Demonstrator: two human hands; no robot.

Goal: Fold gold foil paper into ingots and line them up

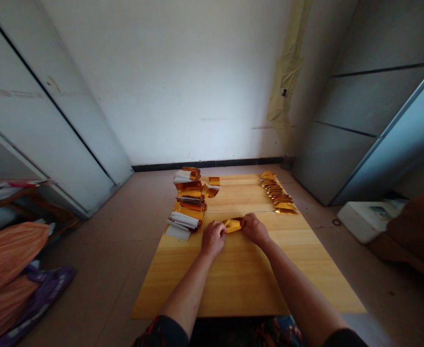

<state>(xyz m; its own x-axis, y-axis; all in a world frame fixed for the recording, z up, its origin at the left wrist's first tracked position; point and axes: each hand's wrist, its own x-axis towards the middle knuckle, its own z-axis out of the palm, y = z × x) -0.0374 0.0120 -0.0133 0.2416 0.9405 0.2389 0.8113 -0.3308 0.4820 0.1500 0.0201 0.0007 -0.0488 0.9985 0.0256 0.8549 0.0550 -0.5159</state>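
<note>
A piece of folded gold foil paper [233, 225] is stretched between my two hands just above the middle of the wooden table. My left hand [214, 237] pinches its left end, fingers curled in. At the other end, my right hand [255, 228] grips the paper between thumb and fingers. Left of my hands lie loose stacks of gold foil paper [188, 192], some with white backs showing. On the right side, a row of folded gold paper pieces [277, 193] overlaps toward the back edge.
The wooden table [244, 289] stands before a white wall [183, 86]. To the right are a grey cabinet [342, 111] and a white box [360, 219] on the floor. Orange cloth [13, 255] and a purple bag [53, 289] lie at the left.
</note>
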